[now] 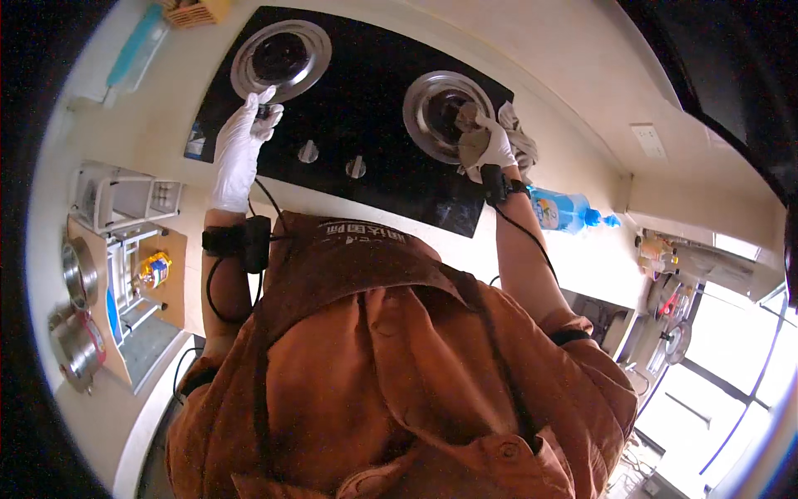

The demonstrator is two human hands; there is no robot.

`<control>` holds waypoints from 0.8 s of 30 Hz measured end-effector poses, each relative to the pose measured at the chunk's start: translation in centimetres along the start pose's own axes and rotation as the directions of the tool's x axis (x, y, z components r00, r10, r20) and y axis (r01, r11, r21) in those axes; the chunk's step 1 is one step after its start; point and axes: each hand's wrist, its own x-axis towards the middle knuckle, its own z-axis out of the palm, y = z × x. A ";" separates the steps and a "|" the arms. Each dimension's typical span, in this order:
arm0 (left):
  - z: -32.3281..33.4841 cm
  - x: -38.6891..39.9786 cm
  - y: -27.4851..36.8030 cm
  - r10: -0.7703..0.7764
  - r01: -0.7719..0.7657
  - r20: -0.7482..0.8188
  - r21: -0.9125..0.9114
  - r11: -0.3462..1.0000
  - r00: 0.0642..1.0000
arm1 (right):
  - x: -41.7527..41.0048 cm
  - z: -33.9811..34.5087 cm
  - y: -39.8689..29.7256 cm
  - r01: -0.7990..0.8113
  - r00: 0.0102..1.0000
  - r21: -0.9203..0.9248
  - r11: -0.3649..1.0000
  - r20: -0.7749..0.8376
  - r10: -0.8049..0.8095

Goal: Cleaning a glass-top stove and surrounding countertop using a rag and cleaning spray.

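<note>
A black glass cooktop (355,87) lies before me, with two round metal burner rings and two knobs. My left hand (240,150), in a white glove, is at the near edge of the left burner ring (321,47); its fingers are bent around a small dark thing that I cannot make out. My right hand (497,145), also gloved, holds a bunched grey-brown cloth (475,146) over the right side of the right burner ring (414,118). More crumpled cloth (523,146) hangs past the cooktop's right edge. The knobs (308,152) stand between my hands.
A blue liquid bottle (564,210) lies right of my right wrist. A wall socket (648,140) is beyond it. At the left are a white rack (124,199), metal pots (78,349), a yellow oil bottle (154,269) and an orange basket (193,14). Cables run along both forearms.
</note>
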 end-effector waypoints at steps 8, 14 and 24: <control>0.3 -1.1 -0.6 -0.045 0.042 -0.061 -0.057 0.998 0.997 | 3.3 0.2 -5.1 -0.501 0.802 0.408 0.763 -0.112 0.586; -1.4 -1.4 0.5 0.029 -0.032 -0.105 -0.033 0.999 0.994 | 6.9 5.9 1.0 -0.338 0.941 -0.137 0.931 -0.068 0.331; -2.0 -2.0 -0.1 0.045 -0.042 -0.065 0.048 0.998 0.997 | 5.0 3.2 1.3 -0.172 0.947 -0.382 0.908 0.190 0.260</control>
